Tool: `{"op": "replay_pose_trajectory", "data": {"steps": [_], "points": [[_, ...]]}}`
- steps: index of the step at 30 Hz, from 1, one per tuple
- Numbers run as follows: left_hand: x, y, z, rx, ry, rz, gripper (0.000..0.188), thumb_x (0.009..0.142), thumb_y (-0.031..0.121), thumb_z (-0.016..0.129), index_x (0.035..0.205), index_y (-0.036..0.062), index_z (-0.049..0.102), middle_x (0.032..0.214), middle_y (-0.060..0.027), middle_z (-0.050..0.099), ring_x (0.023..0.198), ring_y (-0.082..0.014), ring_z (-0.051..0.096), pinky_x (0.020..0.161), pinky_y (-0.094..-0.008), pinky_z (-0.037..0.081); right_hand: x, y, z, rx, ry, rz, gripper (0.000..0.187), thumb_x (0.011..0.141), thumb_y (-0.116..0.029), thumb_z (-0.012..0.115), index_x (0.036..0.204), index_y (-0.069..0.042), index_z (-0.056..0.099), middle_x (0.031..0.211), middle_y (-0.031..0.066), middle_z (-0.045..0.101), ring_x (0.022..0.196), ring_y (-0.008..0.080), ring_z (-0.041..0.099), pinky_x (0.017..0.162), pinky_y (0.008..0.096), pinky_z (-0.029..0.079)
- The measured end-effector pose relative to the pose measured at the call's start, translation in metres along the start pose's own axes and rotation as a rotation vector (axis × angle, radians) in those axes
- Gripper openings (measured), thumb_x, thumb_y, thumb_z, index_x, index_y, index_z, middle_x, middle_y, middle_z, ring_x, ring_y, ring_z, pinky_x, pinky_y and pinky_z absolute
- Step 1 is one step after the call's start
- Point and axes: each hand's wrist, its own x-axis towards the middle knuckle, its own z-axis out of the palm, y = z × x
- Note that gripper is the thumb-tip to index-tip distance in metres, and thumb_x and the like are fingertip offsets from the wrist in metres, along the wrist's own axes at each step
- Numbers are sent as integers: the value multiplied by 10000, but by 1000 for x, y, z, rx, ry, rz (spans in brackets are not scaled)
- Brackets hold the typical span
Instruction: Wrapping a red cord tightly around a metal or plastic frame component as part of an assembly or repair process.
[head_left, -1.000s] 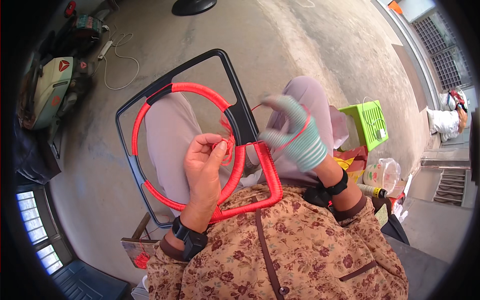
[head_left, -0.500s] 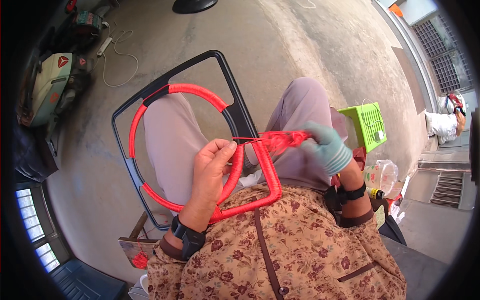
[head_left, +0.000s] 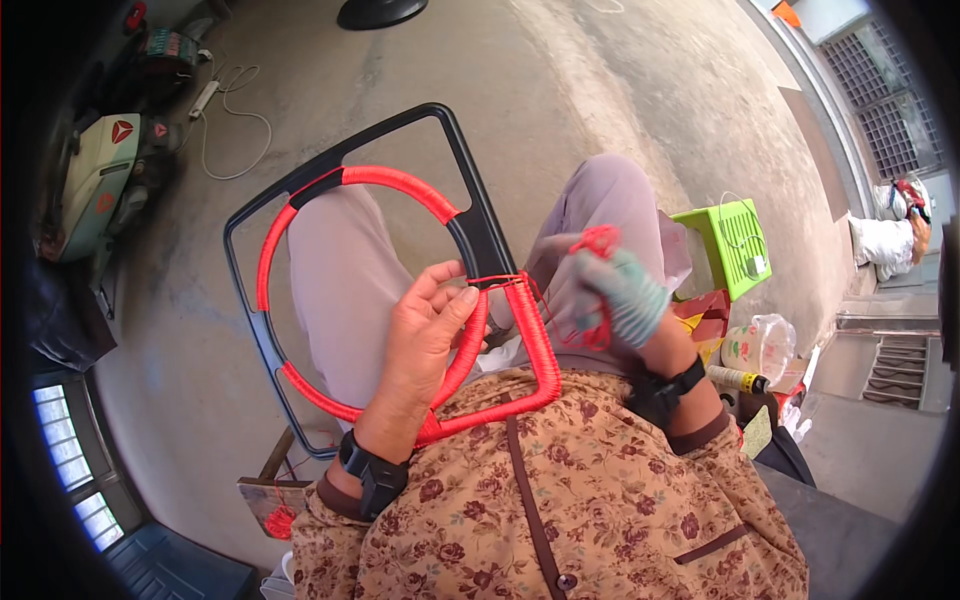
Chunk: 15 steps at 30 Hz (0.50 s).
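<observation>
On the lap, a black frame (head_left: 470,215) with a ring inside, much of it wound in red cord (head_left: 535,340); far corner out over the concrete floor (head_left: 560,90). Left hand (head_left: 425,335) bare, curled around the wrapped ring near the junction, thumb and fingers pinching the winding in place. Right hand (head_left: 620,295) gloved, closed on a bunch of loose cord, a taut strand running back to the frame. Frame probably stiff and light, easy to tip by one bar; best gripped on the wrapped parts, where cord gives purchase, bare plastic likely slick. Cord soft, thin, apt to tangle or slip loose unless kept tight. Open floor ahead and to the left, with room to swing the frame. Tighter on the right: green stool (head_left: 735,245), bottle (head_left: 740,380) and a clear bag (head_left: 765,345) just beside the knee. Cable (head_left: 235,130) and machine (head_left: 95,180) well apart, far left.
</observation>
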Motion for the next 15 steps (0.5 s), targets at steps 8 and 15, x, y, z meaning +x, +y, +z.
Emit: {"op": "replay_pose_trajectory", "data": {"steps": [8,15], "points": [[2,-6,-11,7,-47,-14,154,900,128,598,1006,54,515,861,-134,657,650,-171,657,533,-248,547,11,19,3,121,5,72,271,917,-330,561,892,-60,550,786,40,585,643,141,566,561,262,473],[0,-3,-7,-65,-85,-104,119,918,146,571,945,50,506,838,-159,651,638,-203,660,540,-279,554,35,19,31,738,-77,-175,319,909,-402,564,791,-117,485,641,-2,448,542,170,461,504,271,398]]}}
